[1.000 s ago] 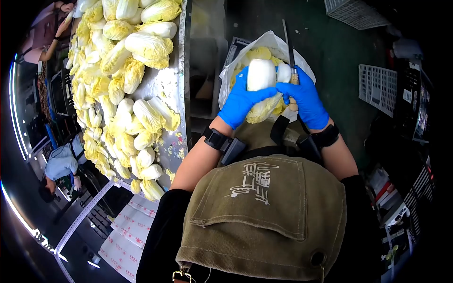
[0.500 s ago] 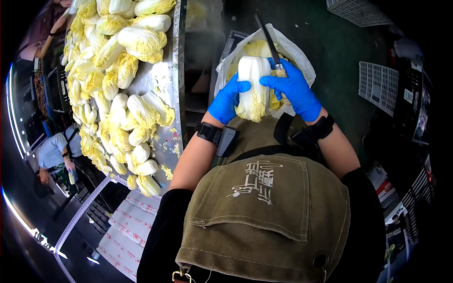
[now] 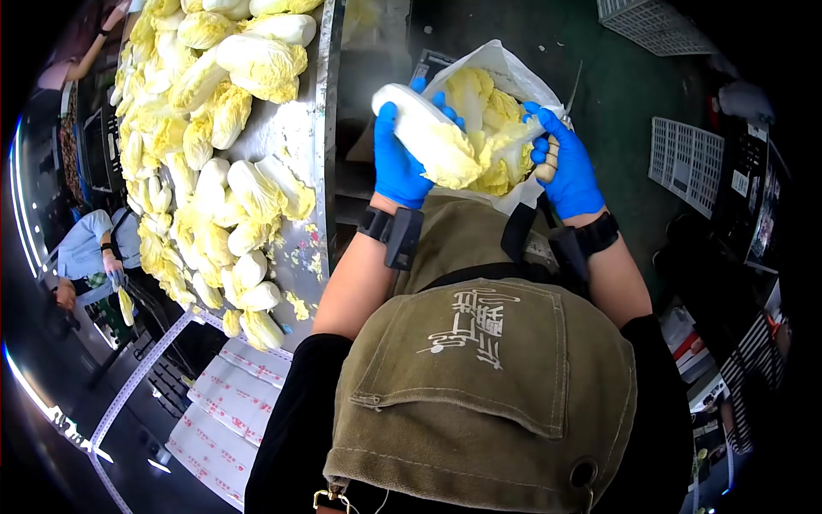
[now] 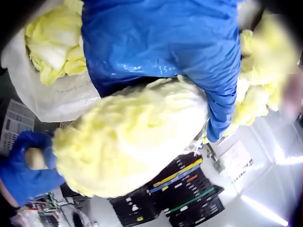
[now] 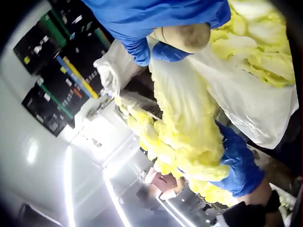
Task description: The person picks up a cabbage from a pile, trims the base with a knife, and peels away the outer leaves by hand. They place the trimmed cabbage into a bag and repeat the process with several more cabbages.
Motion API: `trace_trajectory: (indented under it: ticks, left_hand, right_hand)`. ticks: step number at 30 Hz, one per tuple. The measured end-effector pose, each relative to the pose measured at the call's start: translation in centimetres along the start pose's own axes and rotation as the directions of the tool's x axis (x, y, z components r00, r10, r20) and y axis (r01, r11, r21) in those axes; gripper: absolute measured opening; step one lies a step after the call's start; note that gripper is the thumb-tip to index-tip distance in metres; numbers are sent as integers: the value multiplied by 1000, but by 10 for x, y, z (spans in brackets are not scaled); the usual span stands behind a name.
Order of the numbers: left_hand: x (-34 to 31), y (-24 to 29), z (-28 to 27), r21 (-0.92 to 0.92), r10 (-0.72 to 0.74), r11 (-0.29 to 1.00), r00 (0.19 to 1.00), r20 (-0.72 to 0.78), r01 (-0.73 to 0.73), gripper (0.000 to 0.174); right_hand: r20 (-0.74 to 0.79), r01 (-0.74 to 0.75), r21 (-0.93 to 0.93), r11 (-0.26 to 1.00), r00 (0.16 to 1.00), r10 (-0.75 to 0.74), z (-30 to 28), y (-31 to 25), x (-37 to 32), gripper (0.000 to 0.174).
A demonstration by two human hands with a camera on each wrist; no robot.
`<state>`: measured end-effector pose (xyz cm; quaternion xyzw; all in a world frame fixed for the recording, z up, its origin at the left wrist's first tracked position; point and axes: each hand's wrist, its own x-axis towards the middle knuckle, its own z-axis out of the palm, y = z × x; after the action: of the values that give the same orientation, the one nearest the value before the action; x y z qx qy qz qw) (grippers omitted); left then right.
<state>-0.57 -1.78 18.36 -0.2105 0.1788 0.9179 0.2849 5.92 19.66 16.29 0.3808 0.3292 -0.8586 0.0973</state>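
In the head view, my blue-gloved left hand (image 3: pixel 399 163) grips a napa cabbage (image 3: pixel 425 128), its white base tilted up and left. The left wrist view shows the yellow leafy end of the cabbage (image 4: pixel 132 142) below that glove. My right hand (image 3: pixel 572 176), also gloved, curls round the wooden handle of a knife (image 3: pixel 548 161); its thin blade points up and away. From the right fingertips a pale cabbage leaf (image 5: pixel 177 82) stretches toward the left hand in the right wrist view. Beneath both hands stands a white bag (image 3: pixel 505 58) holding yellow leaves (image 3: pixel 475 92).
At left, a metal table (image 3: pixel 295 128) bears a big pile of napa cabbages (image 3: pixel 257 68). White printed boxes (image 3: pixel 227 394) lie beyond its near end. Grey plastic crates (image 3: pixel 685 163) stand on the floor at right. Another person (image 3: pixel 90 253) is past the table.
The cabbage has tipped over leftward in my left hand. My right hand has moved away right with the knife, whose blade has swung right, and a leaf now stretches between the hands.
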Motion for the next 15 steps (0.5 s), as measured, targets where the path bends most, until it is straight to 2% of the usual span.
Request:
trace_trajectory:
  ticks: [2,3,5,6,8,9,11,12,13,14,15]
  left_hand:
    - [-1,8,-3,169,55,985,995,-85,-40,66]
    - [0,10,-5,254,86,966,989,-122,-53,67]
    - [2,8,-14,424,144,904,970,-193,-50,67]
    - [2,6,-16,504,177,863,958,-225,-41,67]
    - [-1,-3,1,405,109,913,982,-154,-38,57]
    - [-1,-11,-4,448,123,892,987,-103,-64,52]
    - [-5,-25,8,520,146,845,989,0,-125,41]
    - [-6,-30,11,635,178,747,979,99,-199,45]
    - [-9,-30,10,650,131,743,987,96,-162,49]
    - [-9,-28,9,664,88,737,992,94,-128,53]
    - [-11,-26,6,616,25,785,997,68,-61,53]
  right_hand:
    - [16,49,-42,998,999,-48,-1,-2,-2,33]
    - [-18,72,-216,974,997,-78,0,-2,-5,33]
    - [-73,84,-542,836,987,-146,5,0,-14,35]
    - [-41,103,-575,811,987,-154,12,-1,-19,40]
    - [25,151,-638,755,984,-175,33,-3,-26,50]
    - [126,244,-650,720,969,-215,35,2,-24,57]
    - [309,462,-614,640,887,-344,33,17,-8,58]
    - [397,563,-580,589,827,-398,37,18,-7,59]
    - [300,390,-551,738,917,-261,38,11,-17,57]
    - [280,319,-558,766,941,-189,39,3,-18,56]
    - [260,243,-565,789,959,-109,38,-2,-20,54]
